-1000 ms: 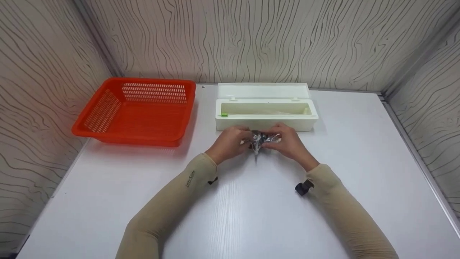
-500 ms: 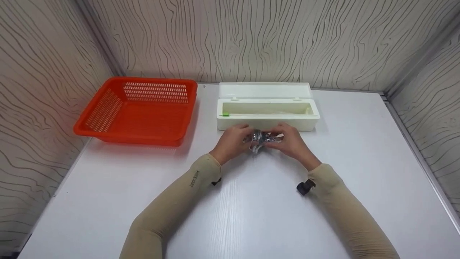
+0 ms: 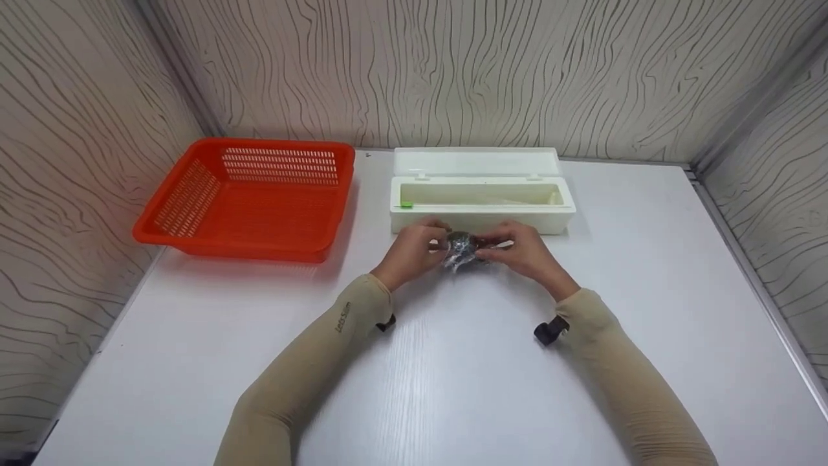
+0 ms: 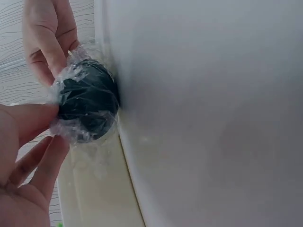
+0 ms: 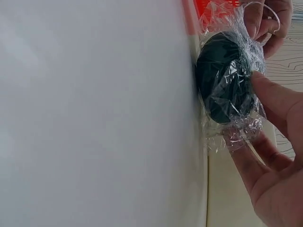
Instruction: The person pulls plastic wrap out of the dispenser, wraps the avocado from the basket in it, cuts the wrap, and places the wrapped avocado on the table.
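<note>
A dark green, smooth, rounded object sits wrapped in crinkled cling film, close in front of the white box. Which kind of object it is cannot be told through the film. My left hand pinches the wrapped object at its left side, thumb and fingers on the film. From the right, my right hand holds it between thumb and fingers, as the right wrist view also shows. Loose film bunches around the edges facing both hands.
Behind the hands stands a long white cling film box, lid raised, with a small green slider on its front rim. A red plastic basket stands to the left. Patterned panels border the white table.
The wrapped object has been turned between the fingers. A tail of film that hung toward the front is now gathered against it. Both hands stay almost in place.
</note>
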Available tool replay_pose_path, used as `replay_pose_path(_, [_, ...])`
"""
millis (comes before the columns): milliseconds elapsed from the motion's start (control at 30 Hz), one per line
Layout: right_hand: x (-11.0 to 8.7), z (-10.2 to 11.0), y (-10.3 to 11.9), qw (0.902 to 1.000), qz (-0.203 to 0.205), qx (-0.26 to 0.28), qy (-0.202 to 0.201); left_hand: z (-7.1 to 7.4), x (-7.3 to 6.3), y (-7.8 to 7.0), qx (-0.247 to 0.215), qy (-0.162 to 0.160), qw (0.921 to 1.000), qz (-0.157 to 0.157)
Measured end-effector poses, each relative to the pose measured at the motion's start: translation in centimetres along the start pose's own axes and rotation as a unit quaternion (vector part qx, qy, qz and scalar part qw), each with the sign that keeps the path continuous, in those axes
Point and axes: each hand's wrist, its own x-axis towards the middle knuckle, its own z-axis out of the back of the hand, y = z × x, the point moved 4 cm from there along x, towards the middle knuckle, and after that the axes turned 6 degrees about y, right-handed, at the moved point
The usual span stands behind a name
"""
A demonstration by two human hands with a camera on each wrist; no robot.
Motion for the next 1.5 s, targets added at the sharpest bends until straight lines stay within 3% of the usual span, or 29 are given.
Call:
replay_pose_path(100, [0.1, 0.1, 0.0, 1.0, 0.004, -0.004, -0.003, 0.0, 0.1, 0.0, 0.003, 0.002, 1.0, -0.006])
replay_pose_path(333, [0.0, 0.2, 0.5, 0.9986, 0.016, -0.047, -0.02, 0.0, 0.2, -0.5, 0.097, 0.0, 0.9946, -0.036])
replay_pose_path(433, [0.1, 0.3, 0.6, 0.9982, 0.015, -0.052, -0.024, 0.1, 0.2, -0.6, 0.118, 0.006, 0.9923, -0.039])
replay_pose_path(667, [0.0, 0.7, 0.1, 0.9989, -0.025, -0.022, -0.033, -0.1, 0.1, -0.7, 0.127, 0.05, 0.9903, -0.025])
replay_pose_path(833, [0.1, 0.6, -0.4, 0.9996, -0.028, 0.002, -0.006, -0.1, 0.3, -0.7, 0.135, 0.038, 0.9896, -0.03])
replay_pose_path(1100, [0.1, 0.6, -0.6, 0.9992, -0.033, 0.014, 0.017, -0.1, 0.6, -0.8, 0.101, 0.037, 0.9942, -0.007])
replay_pose_path(1367, [0.3, -0.1, -0.8, 0.9982, -0.031, 0.032, 0.041, -0.1, 0.5, -0.9, 0.138, 0.047, 0.9893, -0.008])
replay_pose_path(1500, [0.4, -0.2, -0.8, 0.9982, -0.028, 0.037, 0.039, -0.2, 0.4, -1.0, 0.152, 0.043, 0.9871, -0.024])
